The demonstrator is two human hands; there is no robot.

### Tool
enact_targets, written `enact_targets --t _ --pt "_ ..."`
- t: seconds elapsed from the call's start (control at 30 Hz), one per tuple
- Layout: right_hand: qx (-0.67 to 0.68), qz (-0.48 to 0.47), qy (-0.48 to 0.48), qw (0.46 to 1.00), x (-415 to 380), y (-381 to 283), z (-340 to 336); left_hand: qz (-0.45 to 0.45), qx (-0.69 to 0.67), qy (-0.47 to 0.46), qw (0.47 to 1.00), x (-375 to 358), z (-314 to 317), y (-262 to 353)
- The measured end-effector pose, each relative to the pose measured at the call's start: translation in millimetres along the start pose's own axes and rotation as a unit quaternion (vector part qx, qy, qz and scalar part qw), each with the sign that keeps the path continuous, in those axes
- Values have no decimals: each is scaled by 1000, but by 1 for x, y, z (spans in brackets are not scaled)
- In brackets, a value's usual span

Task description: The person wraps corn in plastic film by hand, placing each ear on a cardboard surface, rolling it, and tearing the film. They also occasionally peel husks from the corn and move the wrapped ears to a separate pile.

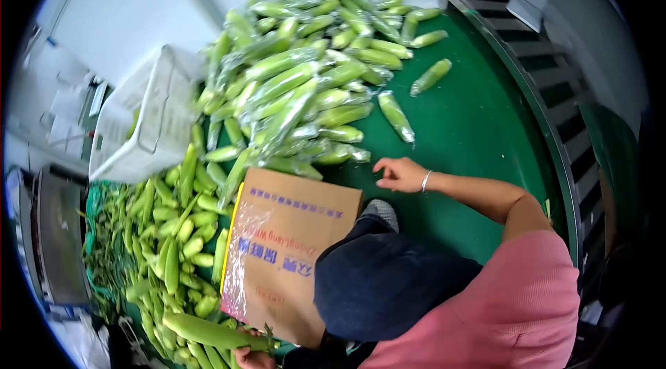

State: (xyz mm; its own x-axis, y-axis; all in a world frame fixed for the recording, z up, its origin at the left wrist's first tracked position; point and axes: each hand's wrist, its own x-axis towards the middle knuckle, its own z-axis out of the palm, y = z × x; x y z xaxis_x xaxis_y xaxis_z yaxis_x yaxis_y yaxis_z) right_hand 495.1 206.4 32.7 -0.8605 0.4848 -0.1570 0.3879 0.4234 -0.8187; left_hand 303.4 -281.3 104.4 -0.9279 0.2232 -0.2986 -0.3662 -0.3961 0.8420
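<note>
My left hand [253, 358], partly cut off at the bottom edge, is closed around the end of a long pale-green zucchini [211, 331]. That zucchini lies across the front of a heap of unwrapped zucchini [173, 244]. Fingers apart and slightly bent, my right hand [402, 174] holds nothing above the green floor, just beyond my shoe. Between my hands stands a cardboard box [291, 230] with printed lettering; clear film [246, 244] shines along its left side. Beyond the box is a large pile of film-wrapped zucchini [284, 84].
A white plastic crate [142, 119] stands left of the wrapped pile. My dark-trousered knee [388, 286] and grey shoe [382, 213] are beside the box. Two wrapped zucchini lie apart on the green floor [472, 140]. A slatted metal frame [548, 98] runs along the right.
</note>
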Motion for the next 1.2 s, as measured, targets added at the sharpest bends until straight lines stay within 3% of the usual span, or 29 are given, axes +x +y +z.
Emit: enact_targets --t 0.03,0.1,0.13,0.2,0.23,0.4,0.47,0.5,0.53,0.57,0.7,0.8,0.87,0.9,0.93,1.0,1.13,1.2 --pt "4 69 37 997 -9 15 -13 -13 19 5 1000 0 2 0" --pt "157 188 94 965 -3 68 -27 -34 54 16 998 1 9 -1" --pt "159 221 127 954 7 93 -36 -45 70 25 996 0 12 -2" --pt "17 277 155 948 26 115 -65 -63 97 39 992 2 20 -4" --pt "-81 256 183 946 44 148 -71 -70 107 45 991 2 23 -4" --pt "-101 339 226 908 126 209 -130 -94 145 79 982 -1 35 -2" --pt "-110 297 238 918 150 256 -143 -95 152 94 979 -5 37 0" --pt "-28 309 228 923 155 272 -144 -94 154 99 979 -8 39 0" --pt "-82 321 228 916 159 286 -140 -92 159 102 978 -9 40 1" --pt "-121 262 284 915 155 299 -134 -90 164 105 977 -11 41 3" --pt "-62 329 348 876 115 254 -115 -91 174 112 974 -16 42 4" --pt "-103 251 426 863 90 264 -99 -97 181 108 973 -19 41 5" --pt "27 182 531 827 79 246 -95 -95 182 105 973 -20 38 7" --pt "147 195 530 812 75 217 -101 -96 181 102 973 -20 36 6" --pt "144 189 530 814 79 191 -114 -97 179 101 974 -21 35 6" --pt "504 174 526 663 92 151 -141 -97 178 99 974 -25 31 6" --pt "621 77 423 656 130 68 -191 -96 177 88 976 -28 21 8" --pt "597 51 361 715 162 13 -216 -95 175 85 976 -31 15 9"
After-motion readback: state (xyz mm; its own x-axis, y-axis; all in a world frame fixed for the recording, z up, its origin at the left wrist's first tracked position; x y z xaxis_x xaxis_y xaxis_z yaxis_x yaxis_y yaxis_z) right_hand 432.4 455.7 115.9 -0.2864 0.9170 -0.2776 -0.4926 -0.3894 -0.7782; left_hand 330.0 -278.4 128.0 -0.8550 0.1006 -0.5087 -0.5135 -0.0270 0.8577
